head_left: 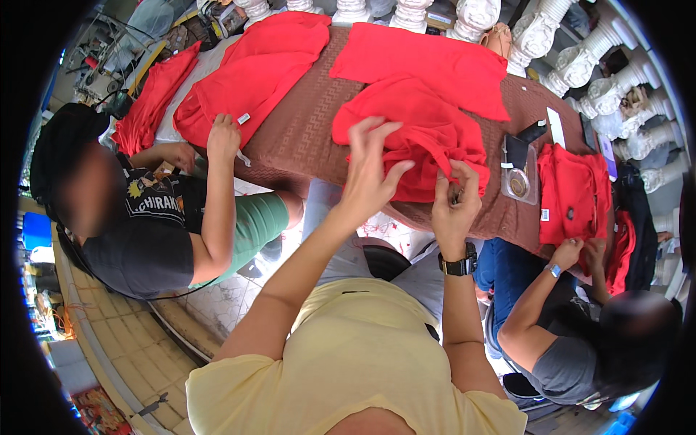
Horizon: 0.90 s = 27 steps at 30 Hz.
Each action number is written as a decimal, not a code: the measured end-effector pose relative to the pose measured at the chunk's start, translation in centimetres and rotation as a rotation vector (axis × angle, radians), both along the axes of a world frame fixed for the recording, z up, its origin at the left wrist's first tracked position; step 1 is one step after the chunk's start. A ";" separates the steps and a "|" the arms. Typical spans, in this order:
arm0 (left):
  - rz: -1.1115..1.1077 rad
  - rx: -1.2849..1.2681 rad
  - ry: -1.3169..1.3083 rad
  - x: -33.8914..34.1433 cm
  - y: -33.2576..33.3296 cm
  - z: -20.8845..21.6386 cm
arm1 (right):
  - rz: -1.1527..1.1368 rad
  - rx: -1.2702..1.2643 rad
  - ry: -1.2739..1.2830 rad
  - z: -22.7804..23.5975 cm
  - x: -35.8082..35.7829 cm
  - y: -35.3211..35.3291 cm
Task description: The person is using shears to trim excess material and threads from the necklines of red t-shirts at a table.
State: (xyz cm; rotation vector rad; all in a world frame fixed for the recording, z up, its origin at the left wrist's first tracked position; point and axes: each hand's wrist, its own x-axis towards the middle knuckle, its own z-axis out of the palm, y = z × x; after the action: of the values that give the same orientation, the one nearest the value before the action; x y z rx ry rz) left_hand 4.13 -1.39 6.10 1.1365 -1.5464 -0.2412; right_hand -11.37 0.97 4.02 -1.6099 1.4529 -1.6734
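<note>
A bunched red garment (417,130) lies before me on the brown-covered table. Its folds are gathered into a loop toward my right hand. My left hand (371,163) is over the garment's left edge, fingers and thumb spread apart, with nothing seen between them. At the near right edge of the cloth, my right hand (458,199) is closed, its thumb and fingertips pinching a fold. Something small and dark shows in that palm, too small to name. A black watch is on my right wrist.
Another flat red cloth (420,61) lies beyond mine. At right is a clear plastic box (520,177) with a round item. Co-workers sit on both sides, handling red garments (250,83) at left and a red garment (573,190) at right. White balusters (551,36) line the back.
</note>
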 end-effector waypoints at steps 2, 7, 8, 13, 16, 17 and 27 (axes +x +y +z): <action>-0.264 -0.032 0.001 0.2 -3.8 -1.1 | 0.129 0.014 0.136 0.6 -1.6 -0.1; -0.905 0.419 0.162 1.2 -6.4 0.2 | 0.328 0.168 -0.275 0.6 -7.3 0.4; -0.927 0.438 0.223 1.2 -6.4 0.5 | 0.366 0.375 -0.563 1.3 -7.8 1.1; -0.464 0.603 0.242 1.3 -6.8 -1.5 | 0.403 0.388 -0.771 -0.8 -7.3 1.0; 0.090 -0.041 0.054 -0.6 -4.1 -1.4 | 0.412 0.363 -0.768 -2.1 -7.4 0.9; 0.002 -0.054 0.064 -1.1 -2.6 -0.7 | 0.416 0.369 -0.778 -2.0 -7.4 1.0; -0.385 -0.062 -0.027 -4.0 -1.3 -2.4 | 0.344 0.332 -0.387 -1.0 -6.2 1.6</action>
State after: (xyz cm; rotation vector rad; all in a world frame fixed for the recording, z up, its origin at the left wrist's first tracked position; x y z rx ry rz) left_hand 0.10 -2.66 3.67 0.7887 -1.7780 -0.4332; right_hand -17.58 2.56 3.02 -1.1938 1.1134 -1.3670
